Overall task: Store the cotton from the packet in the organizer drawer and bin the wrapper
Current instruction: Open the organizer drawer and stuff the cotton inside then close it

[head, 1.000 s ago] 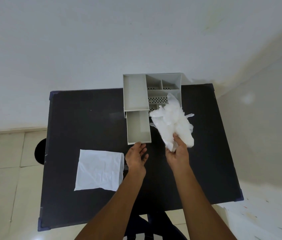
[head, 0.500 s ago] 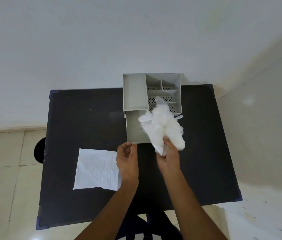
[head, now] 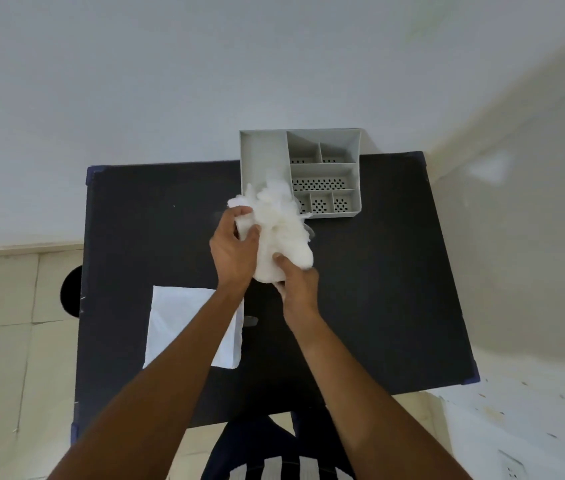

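— Where are the hands sitting?

— Both are reaching forward over the black table (head: 156, 209). The left hand (head: 234, 252) is curling its fingers around the upper left of the cotton (head: 279, 226); the right hand (head: 300, 287) is pinching the wad's lower end, thumb on top.

— And the cotton itself?

— It is bunching between the hands, over the drawer just in front of the grey organizer (head: 322, 157). The flat white wrapper (head: 177, 323) is lying under the left forearm.

A black table (head: 170, 216) carries a grey organizer (head: 263, 157) at the middle of its far edge and a flat white wrapper (head: 177, 327) toward its near left corner.
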